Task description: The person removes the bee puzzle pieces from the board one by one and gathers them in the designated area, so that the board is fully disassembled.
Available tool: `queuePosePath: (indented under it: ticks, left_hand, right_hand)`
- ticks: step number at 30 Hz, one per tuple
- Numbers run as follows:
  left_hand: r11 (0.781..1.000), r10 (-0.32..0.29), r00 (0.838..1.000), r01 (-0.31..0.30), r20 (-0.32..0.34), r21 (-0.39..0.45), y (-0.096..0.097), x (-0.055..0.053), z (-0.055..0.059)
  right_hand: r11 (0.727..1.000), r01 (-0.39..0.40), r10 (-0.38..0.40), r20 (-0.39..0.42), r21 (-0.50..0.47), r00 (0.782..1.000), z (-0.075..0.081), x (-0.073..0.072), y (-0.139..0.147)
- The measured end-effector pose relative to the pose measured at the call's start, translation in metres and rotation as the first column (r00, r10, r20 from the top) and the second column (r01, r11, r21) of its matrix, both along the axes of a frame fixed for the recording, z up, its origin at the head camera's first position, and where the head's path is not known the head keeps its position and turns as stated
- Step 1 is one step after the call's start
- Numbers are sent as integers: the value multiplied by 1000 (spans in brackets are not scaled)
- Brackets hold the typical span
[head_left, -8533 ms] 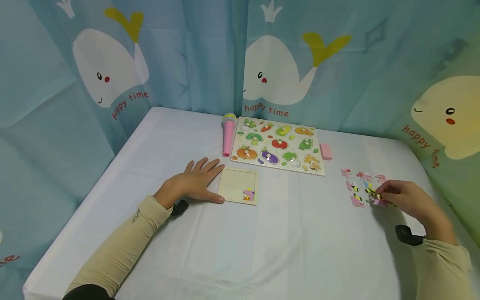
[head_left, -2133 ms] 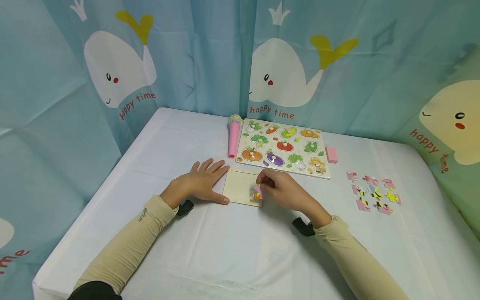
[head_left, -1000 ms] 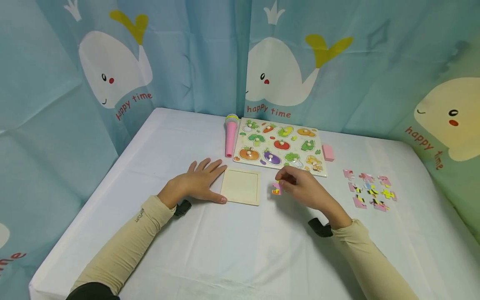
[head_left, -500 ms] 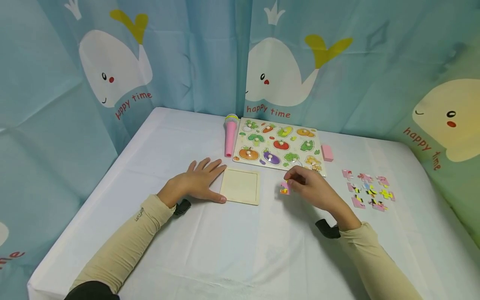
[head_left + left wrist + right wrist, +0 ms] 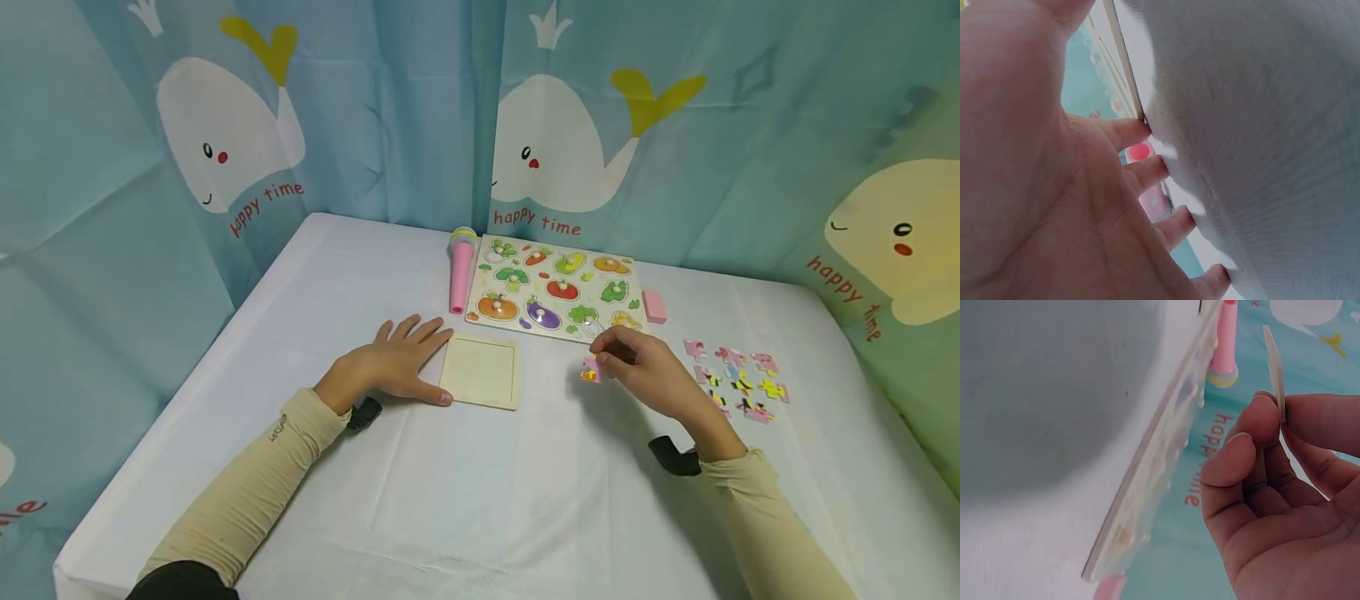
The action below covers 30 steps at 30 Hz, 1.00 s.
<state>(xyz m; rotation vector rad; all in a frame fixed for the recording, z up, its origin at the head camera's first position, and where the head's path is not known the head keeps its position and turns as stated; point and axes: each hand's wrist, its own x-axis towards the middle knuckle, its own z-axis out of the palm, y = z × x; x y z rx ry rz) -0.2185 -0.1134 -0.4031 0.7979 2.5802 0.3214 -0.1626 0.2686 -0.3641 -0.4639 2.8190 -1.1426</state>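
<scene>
My right hand (image 5: 645,367) pinches a small pink and orange jigsaw piece (image 5: 591,370) by its edge, above the cloth to the right of the puzzle tray. In the right wrist view the jigsaw piece (image 5: 1275,372) shows edge-on between thumb and fingertips. A square wooden puzzle tray (image 5: 481,372) with a raised rim lies bare in the middle of the table. My left hand (image 5: 397,362) rests with spread fingers at its left edge, thumb and forefinger touching the rim. Several loose jigsaw pieces (image 5: 742,382) lie in rough rows at the right, partly behind the right hand and wrist.
Behind the tray lies a vegetable puzzle board (image 5: 557,289), with a pink toy microphone (image 5: 461,271) on its left and a pink block (image 5: 654,307) on its right. A white cloth covers the table (image 5: 450,500). A whale-print curtain (image 5: 420,108) hangs behind.
Earlier the jigsaw piece lay in the tray's lower right corner. My right hand came from the loose pieces, lifted it out and carried it rightward. The left hand stayed in place.
</scene>
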Motion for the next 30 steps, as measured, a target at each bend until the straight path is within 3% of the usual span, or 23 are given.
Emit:
queuePosePath:
  ticks: [15, 30]
  left_hand:
    - [1000, -5, 1000, 5, -6, 5, 0, 0, -1]
    - [1000, -8, 1000, 8, -8, -2, 0, 0, -1]
  right_hand:
    - [994, 101, -99, -50, 32, 994, 13, 7, 35]
    - [989, 143, -140, -95, 23, 986, 16, 11, 63]
